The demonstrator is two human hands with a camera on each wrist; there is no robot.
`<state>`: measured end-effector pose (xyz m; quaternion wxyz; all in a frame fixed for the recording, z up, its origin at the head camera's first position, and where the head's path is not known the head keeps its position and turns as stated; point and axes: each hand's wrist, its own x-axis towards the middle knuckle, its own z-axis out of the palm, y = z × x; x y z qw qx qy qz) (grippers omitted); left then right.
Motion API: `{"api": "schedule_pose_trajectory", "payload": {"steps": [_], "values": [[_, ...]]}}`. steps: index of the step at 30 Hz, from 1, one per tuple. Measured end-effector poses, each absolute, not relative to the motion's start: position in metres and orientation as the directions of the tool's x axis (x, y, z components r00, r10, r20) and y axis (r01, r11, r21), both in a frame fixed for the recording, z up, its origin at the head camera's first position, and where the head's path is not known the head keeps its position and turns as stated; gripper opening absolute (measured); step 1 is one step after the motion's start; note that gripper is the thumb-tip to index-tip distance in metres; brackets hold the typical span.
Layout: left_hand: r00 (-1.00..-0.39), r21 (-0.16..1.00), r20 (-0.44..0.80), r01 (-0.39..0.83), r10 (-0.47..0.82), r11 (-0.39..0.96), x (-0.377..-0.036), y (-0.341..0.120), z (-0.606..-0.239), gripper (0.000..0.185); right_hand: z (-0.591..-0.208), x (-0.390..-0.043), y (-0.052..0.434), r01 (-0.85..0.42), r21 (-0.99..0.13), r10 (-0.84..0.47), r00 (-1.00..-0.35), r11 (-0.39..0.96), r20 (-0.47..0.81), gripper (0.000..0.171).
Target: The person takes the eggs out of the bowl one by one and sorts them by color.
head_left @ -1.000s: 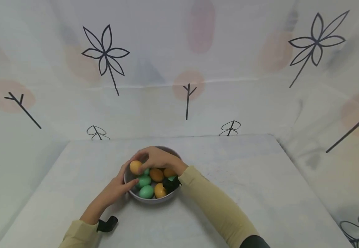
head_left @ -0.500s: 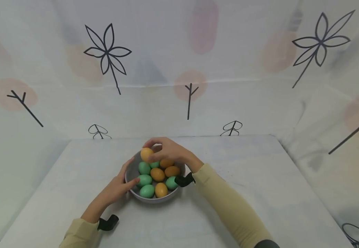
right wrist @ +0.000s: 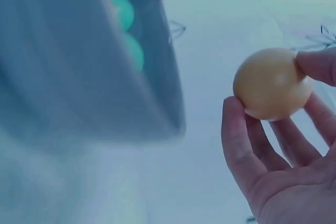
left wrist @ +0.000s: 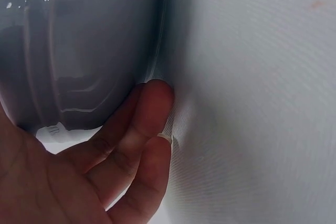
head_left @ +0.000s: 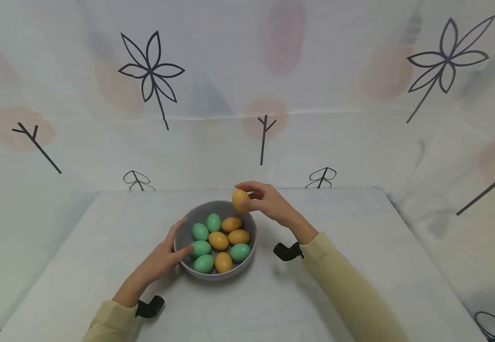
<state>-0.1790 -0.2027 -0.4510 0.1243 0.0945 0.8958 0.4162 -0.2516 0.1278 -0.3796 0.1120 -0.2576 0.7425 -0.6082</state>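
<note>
Nine eggs in bowl [head_left: 183, 236], head only | right hand [head_left: 269, 202] pinches orange egg [head_left: 240, 199] | left hand [head_left: 162, 260] flat, touching bowl

Pale yellow long sleeves [head_left: 350, 285] cover both arms, with what looks like black wrist straps [head_left: 288, 251].

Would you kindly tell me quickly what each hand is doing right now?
Left hand: open, fingers resting against the grey bowl.
Right hand: grip closed, pinching an orange egg.

Orange egg [head_left: 240, 199], grey bowl [head_left: 185, 232]
</note>
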Motion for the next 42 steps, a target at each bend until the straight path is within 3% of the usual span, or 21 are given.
{"api": "schedule_pose_trajectory", "payload": {"steps": [15, 24, 36, 42], "values": [[-0.951, 0.775, -0.144, 0.064, 0.274, 0.628, -0.181, -0.205, -0.453, 0.081, -0.419, -0.249, 0.191, -0.042, -0.992, -0.387, -0.922, 0.118, -0.007, 0.053], [-0.953, 0.768, -0.136, 0.071, 0.270, 0.637, -0.179, -0.204, -0.452, 0.081, -0.446, -0.244, 0.211, -0.036, -0.960, -0.343, -0.937, 0.276, -0.064, 0.075], [-0.949, 0.776, -0.138, 0.074, 0.282, 0.626, -0.179, -0.206, -0.451, 0.080, -0.464, -0.244, 0.210, -0.141, -0.891, -0.333, -0.943, 0.432, -0.013, 0.071], [-0.951, 0.778, -0.142, 0.065, 0.275, 0.625, -0.179, -0.206, -0.452, 0.080, -0.470, -0.246, 0.208, -0.134, -0.857, -0.310, -0.950, 0.497, -0.031, 0.071]]}}
